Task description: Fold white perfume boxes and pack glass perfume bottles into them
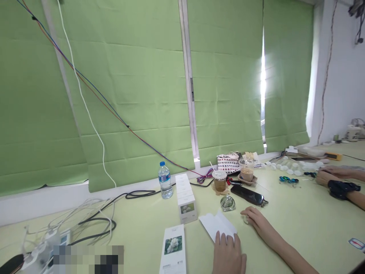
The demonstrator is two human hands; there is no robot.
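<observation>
My left hand lies with its fingers stretched over the near end of a folded white paper sheet, pressing on it. To the right, my right hand is low over the table, its fingertips closed around a small pale, clear-looking round piece, too small to name. Just beyond the paper stands a clear glass bottle. Left of the paper, a flat white box with a white-flower picture lies on the table, and behind it is a row of similar white boxes.
A water bottle, a cup of brown drink, a second cup and a black phone-like device stand behind. Cables and plugs crowd the left. At right, another person's hands work near small pale round pieces.
</observation>
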